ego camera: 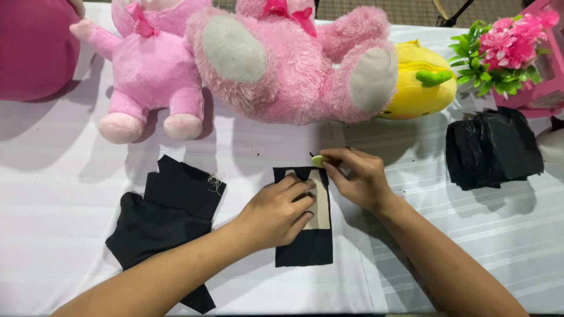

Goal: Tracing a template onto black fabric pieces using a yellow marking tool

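Observation:
A black fabric rectangle [306, 246] lies on the white tablecloth [64, 194] in front of me. A beige card template [321, 208] rests on its upper half. My left hand [276, 212] presses flat on the template and fabric, fingers spread. My right hand [358, 176] pinches a small pale green piece, likely chalk [318, 159], at the template's top right corner.
A pile of black fabric pieces [167, 214] lies to the left, a folded black stack [492, 147] to the right. Along the far edge sit two pink plush toys [153, 64], [294, 64], a yellow plush [420, 82] and pink flowers [508, 44].

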